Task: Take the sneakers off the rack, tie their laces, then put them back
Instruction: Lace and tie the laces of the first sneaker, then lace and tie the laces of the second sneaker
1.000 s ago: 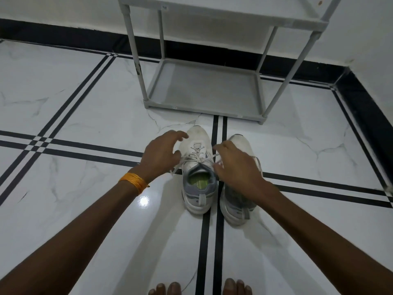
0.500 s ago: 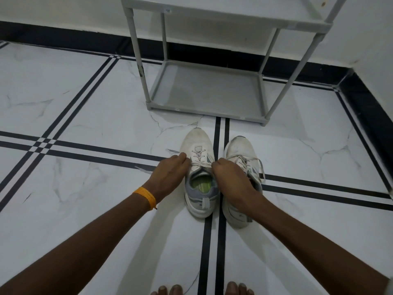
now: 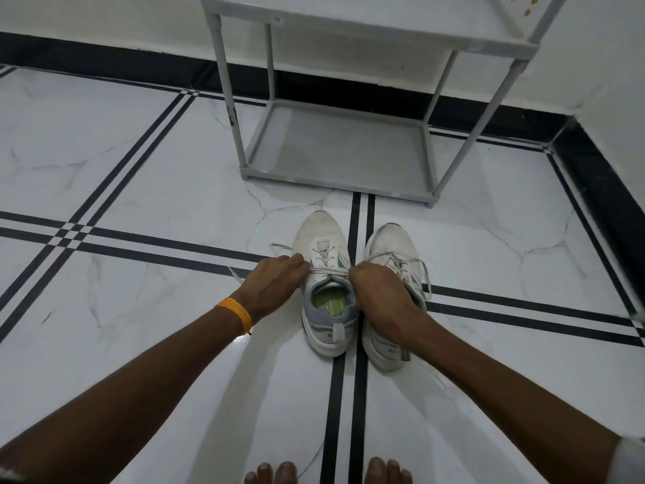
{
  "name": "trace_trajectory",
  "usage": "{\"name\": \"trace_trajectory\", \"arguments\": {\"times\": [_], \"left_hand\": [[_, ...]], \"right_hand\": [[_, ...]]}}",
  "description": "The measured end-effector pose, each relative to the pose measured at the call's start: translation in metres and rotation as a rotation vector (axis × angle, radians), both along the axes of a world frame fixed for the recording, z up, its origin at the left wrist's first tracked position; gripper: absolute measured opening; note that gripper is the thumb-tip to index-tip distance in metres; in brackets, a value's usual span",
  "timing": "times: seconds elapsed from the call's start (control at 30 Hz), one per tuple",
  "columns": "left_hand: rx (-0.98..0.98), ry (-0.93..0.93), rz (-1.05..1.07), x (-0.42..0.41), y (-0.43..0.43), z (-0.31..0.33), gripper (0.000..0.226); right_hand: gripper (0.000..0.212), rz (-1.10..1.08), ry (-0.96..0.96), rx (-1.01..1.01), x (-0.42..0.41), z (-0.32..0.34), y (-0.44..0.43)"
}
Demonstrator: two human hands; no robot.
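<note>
Two white sneakers stand side by side on the floor, toes toward the rack. The left sneaker point(image 3: 323, 239) has a grey collar and a green insole. My left hand point(image 3: 270, 286) and my right hand point(image 3: 378, 296) each pinch one end of its white lace point(image 3: 328, 270), stretched taut across the tongue between them. A loose lace end trails left of my left hand. The right sneaker point(image 3: 392, 244) lies partly under my right hand; its laces hang loose over its side. The grey shoe rack point(image 3: 336, 181) stands just beyond the sneakers with its bottom shelf bare.
The floor is white marble tile point(image 3: 139, 190) with black stripes. A black skirting runs along the back wall point(image 3: 104, 64) and the right wall. My bare toes point(image 3: 272, 475) show at the bottom edge. An orange band circles my left wrist.
My hands dropped from over the tongue to either side of the left sneaker and pulled its lace tight. My right hand uncovered more of the right sneaker's front.
</note>
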State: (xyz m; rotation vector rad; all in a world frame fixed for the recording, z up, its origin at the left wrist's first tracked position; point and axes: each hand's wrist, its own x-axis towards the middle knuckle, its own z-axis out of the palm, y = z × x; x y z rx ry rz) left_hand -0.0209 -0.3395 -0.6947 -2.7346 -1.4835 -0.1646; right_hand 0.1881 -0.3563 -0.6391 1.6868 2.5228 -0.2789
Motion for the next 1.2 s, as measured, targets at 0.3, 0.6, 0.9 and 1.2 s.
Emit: {"name": "trace_trajectory", "arguments": {"times": [0.3,0.6,0.9,1.2], "left_hand": [[-0.044,-0.110,0.306,-0.009,-0.001,0.013,0.015],[-0.148,-0.660,0.285,0.061,-0.010,0.049,0.030],[-0.359,-0.504,0.079,0.132,-0.003,0.015,0.017],[-0.360,-0.599,0.167,0.122,0.002,0.016,0.015]], "right_hand": [[0.018,-0.185,0.329,-0.054,-0.036,-0.018,0.004],[0.036,-0.397,0.581,-0.087,0.032,0.019,0.000],[0.018,-0.598,0.445,-0.111,0.092,-0.007,-0.013],[0.032,-0.828,0.892,-0.326,0.092,-0.009,-0.006]]}}
